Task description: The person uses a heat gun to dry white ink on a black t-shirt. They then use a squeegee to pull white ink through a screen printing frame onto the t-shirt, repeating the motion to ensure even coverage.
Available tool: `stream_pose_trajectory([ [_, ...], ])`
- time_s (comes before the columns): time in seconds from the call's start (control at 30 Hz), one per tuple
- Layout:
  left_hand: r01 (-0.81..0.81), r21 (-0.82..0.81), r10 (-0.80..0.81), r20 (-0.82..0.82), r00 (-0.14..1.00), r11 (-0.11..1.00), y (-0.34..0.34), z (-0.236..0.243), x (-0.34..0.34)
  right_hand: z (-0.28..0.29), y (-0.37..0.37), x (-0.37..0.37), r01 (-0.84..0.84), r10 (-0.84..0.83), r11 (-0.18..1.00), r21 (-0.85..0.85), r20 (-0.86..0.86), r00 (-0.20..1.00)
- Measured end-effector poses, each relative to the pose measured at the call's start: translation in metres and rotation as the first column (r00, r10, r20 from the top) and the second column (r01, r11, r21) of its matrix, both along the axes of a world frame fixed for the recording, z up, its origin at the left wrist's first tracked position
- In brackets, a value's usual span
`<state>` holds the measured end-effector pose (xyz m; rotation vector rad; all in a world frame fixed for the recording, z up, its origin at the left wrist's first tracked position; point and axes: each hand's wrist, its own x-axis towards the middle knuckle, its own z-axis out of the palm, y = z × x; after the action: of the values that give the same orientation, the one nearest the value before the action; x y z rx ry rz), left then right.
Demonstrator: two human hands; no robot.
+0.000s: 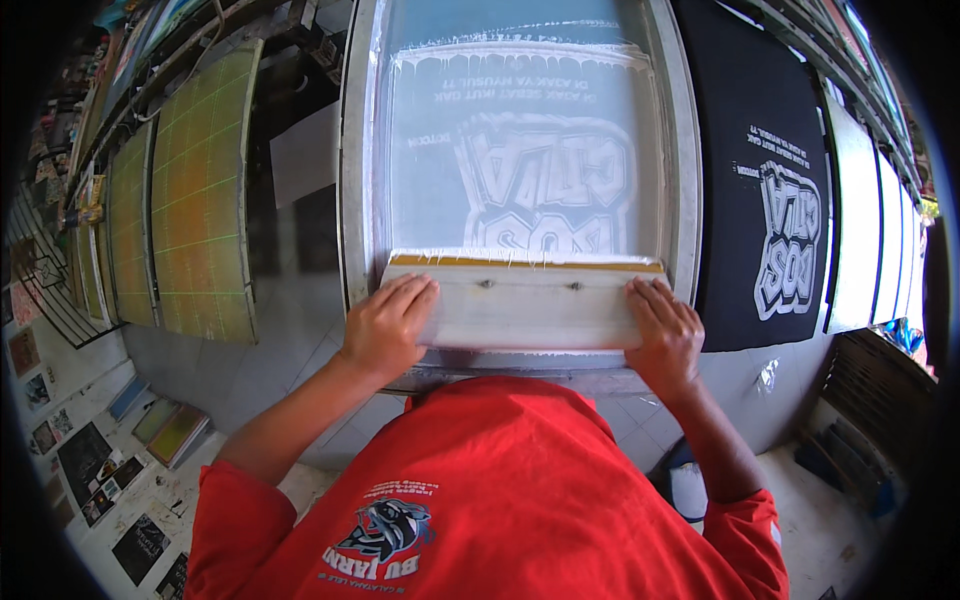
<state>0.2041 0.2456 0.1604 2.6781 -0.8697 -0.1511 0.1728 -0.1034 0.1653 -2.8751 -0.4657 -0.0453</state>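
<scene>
2 hands [387, 318] grip flat rect. squeegee [530, 315] w/ stringy white ink [480, 254].

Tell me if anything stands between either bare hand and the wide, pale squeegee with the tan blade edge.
Nothing visible does: the left hand and right hand grip opposite ends of the wide, pale squeegee directly. White ink lines its far, tan edge, beyond both hands.
</scene>
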Motion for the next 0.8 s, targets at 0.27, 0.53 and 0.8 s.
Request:
stream_pose_trajectory([
  [0.27,-0.043,0.02,0.041,0.085,0.996,0.999,-0.01,-0.009,0.084,-0.014,-0.011,0.095,-0.062,0.064,0.998,-0.021,0.126,0.99],
  [0.53,-0.089,0.066,0.079,0.136,0.988,0.994,-0.014,-0.02,0.18,-0.03,-0.021,0.19,-0.07,0.063,0.997,0.034,0.178,0.982],
  [0.8,-0.058,0.075,0.062,-0.052,0.997,0.996,-0.014,0.018,0.312,0.02,-0.023,0.303,-0.036,0.026,0.993,-0.109,-0.099,0.995],
])
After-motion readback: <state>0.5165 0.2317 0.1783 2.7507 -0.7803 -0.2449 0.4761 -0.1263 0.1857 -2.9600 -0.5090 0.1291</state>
